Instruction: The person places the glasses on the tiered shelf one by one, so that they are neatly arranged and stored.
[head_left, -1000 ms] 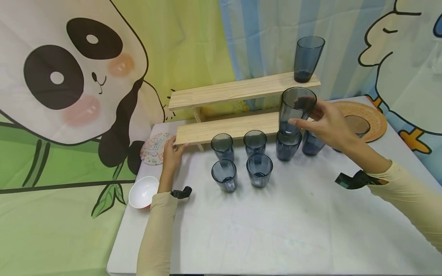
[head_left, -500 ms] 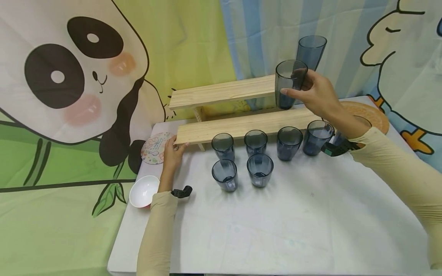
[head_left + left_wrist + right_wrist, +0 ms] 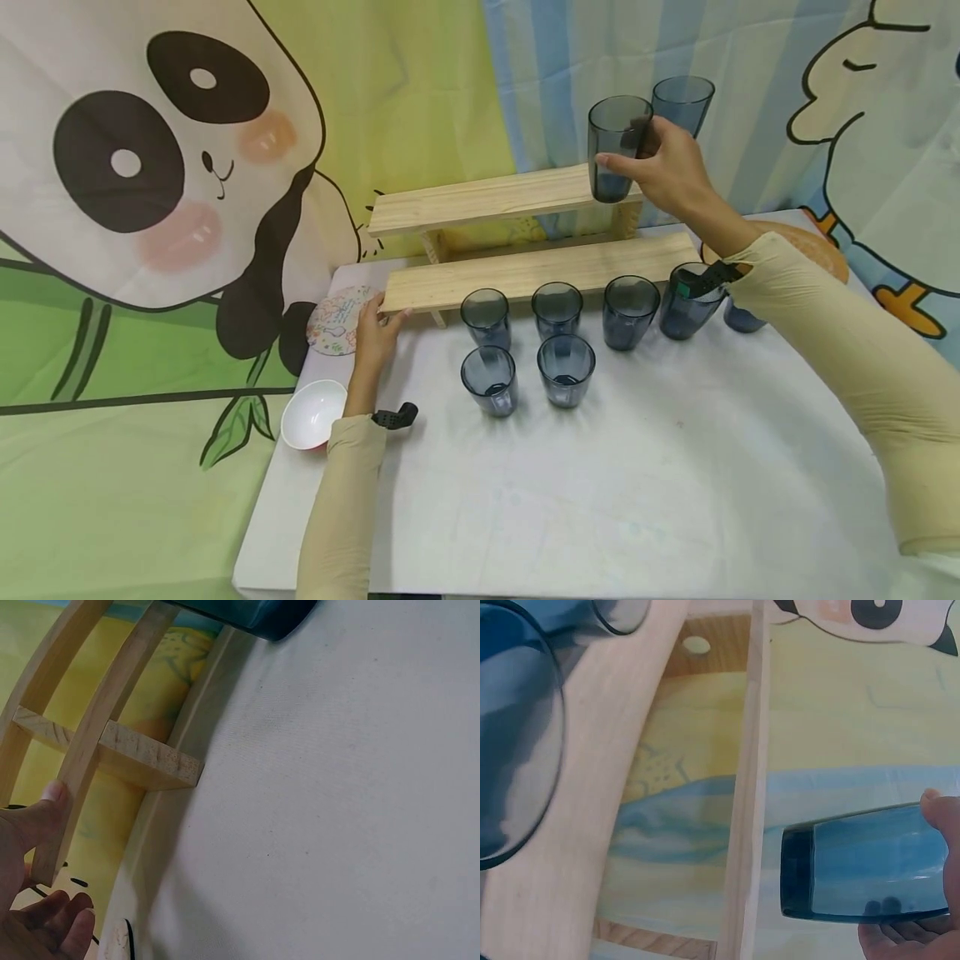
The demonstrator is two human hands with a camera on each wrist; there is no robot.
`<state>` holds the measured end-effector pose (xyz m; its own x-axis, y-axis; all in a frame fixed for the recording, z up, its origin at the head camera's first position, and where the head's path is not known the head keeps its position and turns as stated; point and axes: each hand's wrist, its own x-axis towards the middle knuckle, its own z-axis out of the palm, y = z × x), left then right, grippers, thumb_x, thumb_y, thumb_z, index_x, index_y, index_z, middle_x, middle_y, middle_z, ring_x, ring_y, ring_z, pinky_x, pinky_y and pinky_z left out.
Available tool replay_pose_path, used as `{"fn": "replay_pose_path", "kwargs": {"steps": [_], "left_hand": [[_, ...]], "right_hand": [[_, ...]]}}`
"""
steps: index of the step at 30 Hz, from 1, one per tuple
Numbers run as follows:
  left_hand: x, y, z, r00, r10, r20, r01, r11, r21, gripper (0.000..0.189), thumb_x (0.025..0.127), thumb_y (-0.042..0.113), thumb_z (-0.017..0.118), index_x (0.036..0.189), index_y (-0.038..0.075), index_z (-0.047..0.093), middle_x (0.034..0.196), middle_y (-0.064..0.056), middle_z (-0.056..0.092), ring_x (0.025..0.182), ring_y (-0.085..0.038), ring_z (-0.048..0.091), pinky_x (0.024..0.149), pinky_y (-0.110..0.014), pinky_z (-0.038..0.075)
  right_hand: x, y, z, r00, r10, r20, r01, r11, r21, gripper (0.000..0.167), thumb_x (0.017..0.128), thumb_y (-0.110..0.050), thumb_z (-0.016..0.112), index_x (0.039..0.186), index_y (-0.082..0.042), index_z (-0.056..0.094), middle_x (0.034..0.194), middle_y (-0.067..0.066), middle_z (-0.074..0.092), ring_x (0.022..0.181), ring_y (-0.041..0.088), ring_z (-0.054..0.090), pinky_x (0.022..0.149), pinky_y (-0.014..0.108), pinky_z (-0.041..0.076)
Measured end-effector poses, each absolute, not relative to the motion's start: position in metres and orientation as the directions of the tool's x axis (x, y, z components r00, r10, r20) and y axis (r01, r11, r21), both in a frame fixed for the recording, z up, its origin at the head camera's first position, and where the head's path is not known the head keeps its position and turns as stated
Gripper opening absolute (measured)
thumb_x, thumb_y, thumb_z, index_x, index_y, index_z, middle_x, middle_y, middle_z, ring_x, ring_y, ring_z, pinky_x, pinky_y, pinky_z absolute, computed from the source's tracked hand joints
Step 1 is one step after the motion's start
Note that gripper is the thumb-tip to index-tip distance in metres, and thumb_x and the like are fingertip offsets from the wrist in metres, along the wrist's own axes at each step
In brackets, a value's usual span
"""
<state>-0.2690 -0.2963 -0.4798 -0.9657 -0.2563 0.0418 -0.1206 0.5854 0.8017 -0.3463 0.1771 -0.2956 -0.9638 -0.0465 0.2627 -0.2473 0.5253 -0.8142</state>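
Observation:
My right hand point(image 3: 671, 167) grips a blue-grey glass tumbler point(image 3: 611, 179) upright over the right part of the upper shelf board point(image 3: 480, 200). In the right wrist view, thumb and fingers wrap the tumbler point(image 3: 855, 862) near its rim, and its base shows beside the board's edge. Another tumbler point(image 3: 681, 102) stands behind my right hand, mostly hidden. At the left end of the two-tier wooden shelf, my left hand point(image 3: 375, 337) holds the lower board point(image 3: 487, 282); in the left wrist view the thumb point(image 3: 51, 796) lies on the wood with the fingers curled below.
Several matching tumblers stand on the white table point(image 3: 600, 508) before the shelf, among them a front pair, one tumbler point(image 3: 489, 383) and another point(image 3: 566, 372). A white bowl point(image 3: 311, 415) and a patterned round mat point(image 3: 337, 321) lie left, an orange-brown round mat point(image 3: 806, 246) right.
My right hand has lifted the tumbler up and slightly left, from over the glasses in front of the shelf to above the upper board. My left hand has stayed at the shelf end.

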Motion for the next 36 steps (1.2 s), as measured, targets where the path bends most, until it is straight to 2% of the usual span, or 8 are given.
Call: {"fn": "replay_pose_path", "kwargs": {"steps": [6, 13, 18, 27, 36], "left_hand": [[-0.268, -0.296, -0.479, -0.969, -0.245, 0.046, -0.108, 0.581, 0.807, 0.079, 0.102, 0.039, 0.072, 0.164, 0.007, 0.034, 0.161, -0.022, 0.038, 0.147, -0.043, 0.044, 0.120, -0.051, 0.044], [-0.269, -0.296, -0.478, -0.968, -0.248, 0.037, -0.118, 0.581, 0.806, 0.080, 0.101, 0.040, 0.072, 0.164, 0.008, 0.033, 0.163, -0.021, 0.036, 0.149, -0.042, 0.043, 0.121, -0.052, 0.042], [-0.269, -0.296, -0.479, -0.965, -0.257, 0.040, -0.121, 0.579, 0.806, 0.079, 0.102, 0.039, 0.072, 0.164, 0.009, 0.034, 0.163, -0.022, 0.036, 0.149, -0.042, 0.043, 0.121, -0.051, 0.043], [-0.269, -0.296, -0.480, -0.966, -0.252, 0.055, -0.105, 0.581, 0.807, 0.077, 0.102, 0.036, 0.073, 0.163, 0.007, 0.036, 0.162, -0.022, 0.037, 0.148, -0.043, 0.044, 0.121, -0.052, 0.043], [-0.268, -0.296, -0.480, -0.966, -0.252, 0.056, -0.108, 0.590, 0.800, 0.079, 0.102, 0.038, 0.072, 0.164, 0.008, 0.034, 0.162, -0.021, 0.037, 0.149, -0.042, 0.043, 0.120, -0.052, 0.044]], "right_hand": [[-0.363, 0.173, -0.294, -0.965, 0.005, 0.261, -0.217, 0.536, -0.816, 0.046, 0.092, -0.057, 0.076, 0.110, -0.019, 0.056, 0.096, -0.007, 0.052, 0.085, 0.013, 0.048, 0.077, 0.033, 0.039], [-0.379, 0.167, -0.294, -0.969, 0.062, 0.241, -0.169, 0.545, -0.821, 0.053, 0.091, -0.059, 0.076, 0.119, -0.017, 0.057, 0.097, -0.012, 0.052, 0.088, 0.007, 0.049, 0.080, 0.029, 0.042], [-0.387, 0.163, -0.297, -0.972, 0.098, 0.212, -0.122, 0.561, -0.819, 0.061, 0.090, -0.063, 0.074, 0.125, -0.016, 0.057, 0.098, -0.013, 0.051, 0.090, 0.008, 0.048, 0.081, 0.030, 0.041], [-0.392, 0.159, -0.305, -0.967, 0.118, 0.225, -0.124, 0.557, -0.821, 0.052, 0.090, -0.063, 0.075, 0.111, -0.020, 0.053, 0.094, -0.010, 0.048, 0.087, 0.011, 0.045, 0.078, 0.033, 0.038], [-0.394, 0.156, -0.307, -0.966, 0.129, 0.224, -0.116, 0.557, -0.822, 0.060, 0.090, -0.063, 0.074, 0.120, -0.015, 0.055, 0.101, -0.010, 0.050, 0.100, 0.015, 0.049, 0.085, 0.034, 0.042]]}}
